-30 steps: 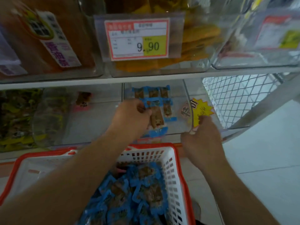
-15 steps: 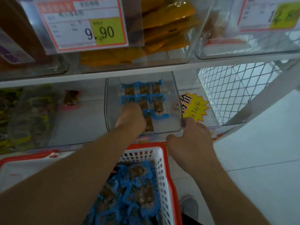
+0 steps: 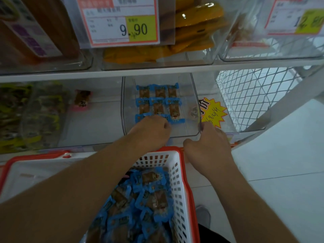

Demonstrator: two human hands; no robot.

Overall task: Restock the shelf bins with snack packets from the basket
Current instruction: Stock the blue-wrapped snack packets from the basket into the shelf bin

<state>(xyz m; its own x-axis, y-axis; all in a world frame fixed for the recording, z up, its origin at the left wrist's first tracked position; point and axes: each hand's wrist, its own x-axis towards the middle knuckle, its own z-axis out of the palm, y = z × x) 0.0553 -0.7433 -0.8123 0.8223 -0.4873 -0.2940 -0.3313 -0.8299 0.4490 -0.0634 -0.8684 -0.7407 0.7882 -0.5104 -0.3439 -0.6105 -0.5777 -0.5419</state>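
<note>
Inside the clear bin [image 3: 190,109], your left hand [image 3: 150,131] curls its fingers on the nearest-row packet [image 3: 140,118], long axis running near-to-far. Your right hand [image 3: 208,148] pinches the bin's right-near corner. Basket [image 3: 182,181] packets [image 3: 149,199] lie directly below.

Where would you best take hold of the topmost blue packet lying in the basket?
Pinch the blue packet at its flat blue end seal, coming straight down from above. It lies face up on the heap, and the basket wall stands close on its right, so a side approach looks cramped.
</note>
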